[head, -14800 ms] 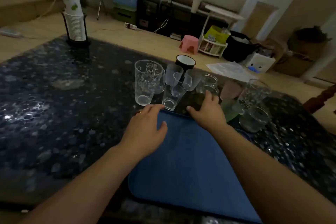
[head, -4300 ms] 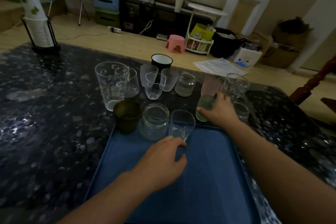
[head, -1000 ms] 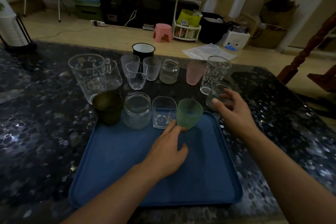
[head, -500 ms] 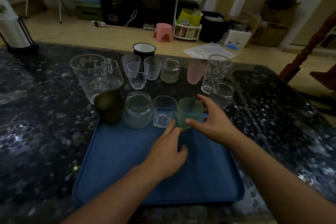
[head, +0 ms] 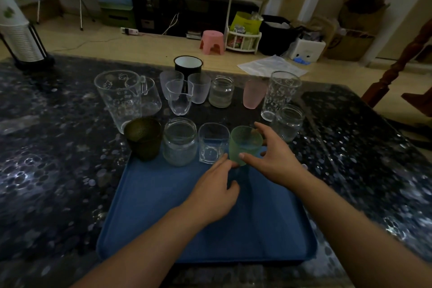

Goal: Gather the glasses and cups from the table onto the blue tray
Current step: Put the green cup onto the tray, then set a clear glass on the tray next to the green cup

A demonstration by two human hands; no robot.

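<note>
The blue tray (head: 163, 217) lies on the dark table in front of me. Along its far edge stand a dark green cup (head: 145, 138), a glass jar (head: 180, 141), a square clear glass (head: 213, 145) and a frosted green cup (head: 244, 142). My right hand (head: 273, 159) wraps the green cup, thumb in front and fingers behind. My left hand (head: 215, 192) rests on the tray, its index fingertip touching the green cup's base. Beyond the tray on the table are a large pitcher (head: 119, 98), a pink cup (head: 253, 94), a tall glass (head: 280, 93), a second jar (head: 288, 121) and several more.
A black enamel mug (head: 188, 64) stands near the table's far edge. A rack of stacked paper cups (head: 18, 37) sits at the far left corner. A wooden chair (head: 397, 65) stands off the right side.
My right hand has left the jar at the right and moved left onto the green cup, closing around it. My left hand has stayed at the cup's base.
</note>
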